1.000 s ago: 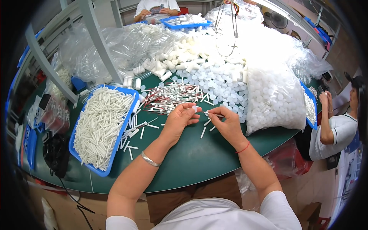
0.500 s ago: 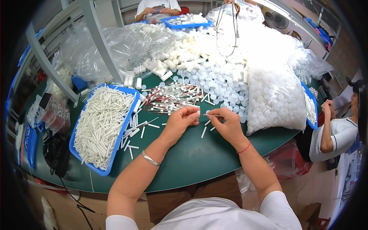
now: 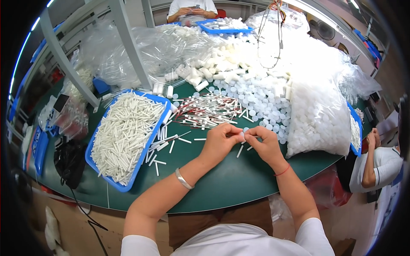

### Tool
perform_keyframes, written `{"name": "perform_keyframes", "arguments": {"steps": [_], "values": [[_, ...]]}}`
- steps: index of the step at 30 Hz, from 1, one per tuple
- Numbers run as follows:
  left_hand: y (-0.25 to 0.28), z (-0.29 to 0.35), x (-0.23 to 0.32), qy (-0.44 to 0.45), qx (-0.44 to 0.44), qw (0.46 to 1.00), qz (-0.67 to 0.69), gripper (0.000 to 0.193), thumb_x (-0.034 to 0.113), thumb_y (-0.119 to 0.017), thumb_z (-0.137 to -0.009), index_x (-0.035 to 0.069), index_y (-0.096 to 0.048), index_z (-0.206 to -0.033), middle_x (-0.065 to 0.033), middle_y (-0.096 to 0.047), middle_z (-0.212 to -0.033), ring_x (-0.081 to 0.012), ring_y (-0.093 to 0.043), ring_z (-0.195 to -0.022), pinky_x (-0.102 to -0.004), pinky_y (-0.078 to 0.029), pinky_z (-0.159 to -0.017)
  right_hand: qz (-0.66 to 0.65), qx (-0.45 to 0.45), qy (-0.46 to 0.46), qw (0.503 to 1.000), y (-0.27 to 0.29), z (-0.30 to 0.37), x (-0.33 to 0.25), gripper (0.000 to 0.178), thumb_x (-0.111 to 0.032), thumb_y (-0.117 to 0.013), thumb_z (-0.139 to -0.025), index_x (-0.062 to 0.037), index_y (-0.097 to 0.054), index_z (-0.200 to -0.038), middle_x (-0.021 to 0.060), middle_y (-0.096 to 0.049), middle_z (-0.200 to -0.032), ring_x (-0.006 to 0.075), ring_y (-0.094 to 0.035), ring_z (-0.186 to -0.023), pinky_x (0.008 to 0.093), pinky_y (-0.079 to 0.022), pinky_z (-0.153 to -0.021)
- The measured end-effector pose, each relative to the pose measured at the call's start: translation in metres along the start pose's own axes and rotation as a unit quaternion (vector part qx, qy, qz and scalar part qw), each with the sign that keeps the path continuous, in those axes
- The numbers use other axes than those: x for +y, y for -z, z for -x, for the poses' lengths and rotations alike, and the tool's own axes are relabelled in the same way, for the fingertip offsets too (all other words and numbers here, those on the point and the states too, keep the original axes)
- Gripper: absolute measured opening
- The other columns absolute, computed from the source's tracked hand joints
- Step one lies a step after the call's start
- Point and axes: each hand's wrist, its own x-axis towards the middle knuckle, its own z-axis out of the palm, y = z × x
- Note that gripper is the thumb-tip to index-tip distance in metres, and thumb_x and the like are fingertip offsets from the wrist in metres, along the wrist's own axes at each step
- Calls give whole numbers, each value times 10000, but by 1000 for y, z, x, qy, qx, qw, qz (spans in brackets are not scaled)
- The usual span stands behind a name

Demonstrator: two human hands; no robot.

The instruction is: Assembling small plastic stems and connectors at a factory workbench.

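My left hand [image 3: 223,141] and my right hand [image 3: 265,144] meet over the near part of the green table [image 3: 222,183]. The fingertips of both are pinched at a small whitish cap-like piece [image 3: 242,135]. What else the right fingers may hold is hidden behind them. Just beyond lies a pile of thin white-tipped sticks with red wires [image 3: 209,110]. Round translucent discs or caps [image 3: 267,111] spread to the right of that pile. Several short white sticks [image 3: 172,146] lie loose left of my hands, and a few more sit beneath my fingers.
A blue tray [image 3: 123,186] heaped with white sticks stands left. A full clear bag [image 3: 320,123] stands right. White cylinders [image 3: 203,85] and plastic bags [image 3: 128,47] fill the far side, behind a grey metal post [image 3: 130,47]. Co-workers sit across [image 3: 192,9] and at right [image 3: 380,168].
My hands have come together; the thin stick with a red end seen in my right fingers is now hidden. The view has shifted, so the table's things appear further right.
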Motion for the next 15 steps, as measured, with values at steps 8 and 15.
{"name": "perform_keyframes", "arguments": {"steps": [8,15], "values": [[2,-28,3,-117,-89,982,-115,175,54,-726,-794,-11,-664,-945,-70,-638,-888,-139,-628,-757,-260,-513,-679,-168,-34,-202,964,14,-5,6,155,-123,-653,-877,29,-664,-905,47,-678,-857,66,-583,-715,205,-477,-670],[71,-142,-12,-100,101,831,-537,172,195,-652,-836,40,-686,-903,-150,-649,-986,-322,-623,-924,-409,-511,-771,-254,30,-218,942,13,-12,-9,83,-44,-642,-859,21,-590,-858,137,-693,-949,158,-671,-862,228,-505,-712]]}}
